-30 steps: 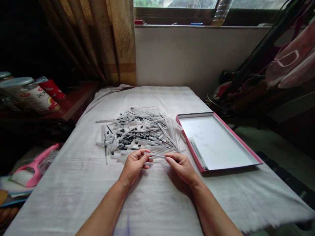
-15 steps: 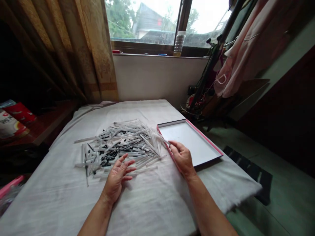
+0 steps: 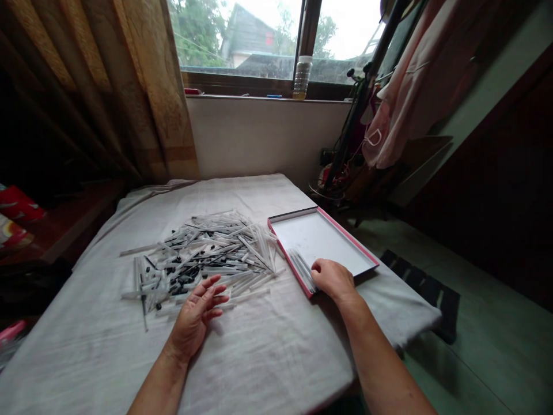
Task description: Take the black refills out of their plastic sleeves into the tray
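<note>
A loose pile of clear pen barrels [image 3: 242, 242], mixed with dark refills and small black caps [image 3: 177, 282], is spread over the cloth-covered table. My left hand [image 3: 194, 317] rests at the near edge of the pile, palm turned sideways, fingers apart and holding nothing. To the right lies a shallow white box lid [image 3: 328, 236] with pink-red edges. Several slim pen pieces [image 3: 300, 265] lie side by side along its left wall. My right hand [image 3: 334, 279] is inside the lid beside them, its fingers curled closed; whatever is under the fingertips is hidden.
The white tablecloth [image 3: 259, 369] hangs over the table's right edge. A plastic bottle [image 3: 302, 78] stands on the sill. Pink cloth [image 3: 401, 115] hangs by a dark pole at right. Red packaging [image 3: 19, 204] sits on a wooden surface at left.
My right hand has carried clear pen barrels from the pile's edge into the lid, where pieces now show along the left wall. The left hand stays open. The view has shifted slightly right.
</note>
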Available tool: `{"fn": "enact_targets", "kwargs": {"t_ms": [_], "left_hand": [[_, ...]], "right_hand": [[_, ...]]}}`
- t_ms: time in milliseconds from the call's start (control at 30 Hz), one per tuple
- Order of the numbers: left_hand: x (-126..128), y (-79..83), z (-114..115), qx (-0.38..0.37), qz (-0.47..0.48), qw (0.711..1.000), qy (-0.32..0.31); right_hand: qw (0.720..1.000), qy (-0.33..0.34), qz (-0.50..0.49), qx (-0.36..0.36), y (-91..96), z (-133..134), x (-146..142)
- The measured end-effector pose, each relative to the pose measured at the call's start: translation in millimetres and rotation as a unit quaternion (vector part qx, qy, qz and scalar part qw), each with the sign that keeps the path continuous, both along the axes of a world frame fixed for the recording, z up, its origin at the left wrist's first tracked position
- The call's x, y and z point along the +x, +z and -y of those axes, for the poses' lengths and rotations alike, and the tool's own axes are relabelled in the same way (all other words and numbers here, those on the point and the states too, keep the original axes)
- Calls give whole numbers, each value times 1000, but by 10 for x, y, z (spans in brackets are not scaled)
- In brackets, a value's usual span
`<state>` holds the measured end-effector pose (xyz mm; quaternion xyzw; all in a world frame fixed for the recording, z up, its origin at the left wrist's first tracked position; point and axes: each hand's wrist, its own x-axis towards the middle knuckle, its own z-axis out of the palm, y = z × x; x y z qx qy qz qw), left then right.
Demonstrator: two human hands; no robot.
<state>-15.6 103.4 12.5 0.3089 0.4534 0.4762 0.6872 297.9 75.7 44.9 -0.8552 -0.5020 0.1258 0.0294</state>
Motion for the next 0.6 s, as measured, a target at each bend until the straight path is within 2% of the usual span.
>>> {"fn": "enact_targets", "kwargs": {"t_ms": [300,467,600], "left_hand": [[-238,159,-123,1,0,995,97],[-423,155,-178,40,-49,994,92],[-523,65,-187,90,-103,987,90]], "right_hand": [[999,29,13,-35,39,-35,24],[997,37,25,-56,26,-77,21],[995,28,34,-85,89,-83,4]]}}
